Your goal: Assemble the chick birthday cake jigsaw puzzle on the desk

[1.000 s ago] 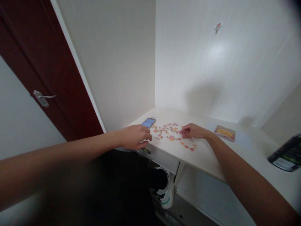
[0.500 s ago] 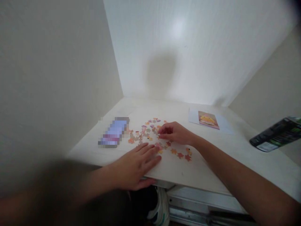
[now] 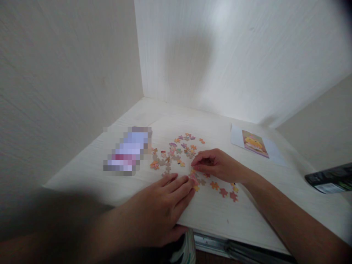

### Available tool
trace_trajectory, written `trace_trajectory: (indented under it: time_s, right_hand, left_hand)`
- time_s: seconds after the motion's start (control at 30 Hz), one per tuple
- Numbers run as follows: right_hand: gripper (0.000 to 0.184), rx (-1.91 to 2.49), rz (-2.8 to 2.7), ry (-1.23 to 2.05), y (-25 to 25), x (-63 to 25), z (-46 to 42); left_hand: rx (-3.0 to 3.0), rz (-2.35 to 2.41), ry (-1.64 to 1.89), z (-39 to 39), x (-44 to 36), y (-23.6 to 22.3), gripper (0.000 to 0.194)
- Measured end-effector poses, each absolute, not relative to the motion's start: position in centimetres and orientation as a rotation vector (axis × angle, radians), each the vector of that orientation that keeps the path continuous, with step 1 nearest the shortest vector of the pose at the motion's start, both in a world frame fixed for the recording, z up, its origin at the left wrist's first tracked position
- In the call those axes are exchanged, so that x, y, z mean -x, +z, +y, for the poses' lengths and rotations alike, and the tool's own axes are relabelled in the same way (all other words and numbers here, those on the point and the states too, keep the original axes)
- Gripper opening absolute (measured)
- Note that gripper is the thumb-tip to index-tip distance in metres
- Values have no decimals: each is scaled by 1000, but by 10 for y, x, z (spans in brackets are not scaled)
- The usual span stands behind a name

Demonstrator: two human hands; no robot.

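Observation:
Small jigsaw puzzle pieces [image 3: 178, 150] in orange, pink, purple and grey lie loose on the white tabletop [image 3: 209, 212]. My left hand [image 3: 167, 201] rests palm down at the near edge, its fingers stretched out. Its fingertips touch or nearly touch a pink piece [image 3: 194, 179]. Over the right part of the spread is my right hand [image 3: 217, 165], thumb and forefinger brought together in a pinch. Whatever sits between those tips, if anything, is hidden. Several orange and red pieces [image 3: 223, 192] lie below my right wrist.
A blurred-out phone [image 3: 129, 148] lies left of the pieces. At the back right is a sheet with a yellow chick picture [image 3: 255, 143]. A dark can or bottle [image 3: 330, 179] lies near the right wall. White walls [image 3: 178, 55] close in the back and sides.
The camera view has shifted and come closer to the table. My right hand stays over the pieces, still pinching. My left hand keeps lying at the near edge.

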State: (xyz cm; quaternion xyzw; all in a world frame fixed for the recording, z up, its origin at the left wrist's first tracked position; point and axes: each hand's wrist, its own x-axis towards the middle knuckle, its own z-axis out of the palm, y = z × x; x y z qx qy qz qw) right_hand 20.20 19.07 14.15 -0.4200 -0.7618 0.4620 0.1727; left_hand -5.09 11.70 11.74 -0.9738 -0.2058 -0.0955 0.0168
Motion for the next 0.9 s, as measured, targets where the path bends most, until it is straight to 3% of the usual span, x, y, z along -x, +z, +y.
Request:
trace_trajectory:
  time_s: [0.2,0.63,0.9]
  right_hand:
    - [19,1210,-2175,1299,141,-203,190]
    - [13,1187,-2394,820,141,-194,180]
    - [15,1161,-2434,771,141,-196,179]
  left_hand:
    - [3065,-678,-255,117,51,115,71]
    - [2998,-645,-326,115,50,116,68]
    - [3024,-660,-268,117,50,116,69]
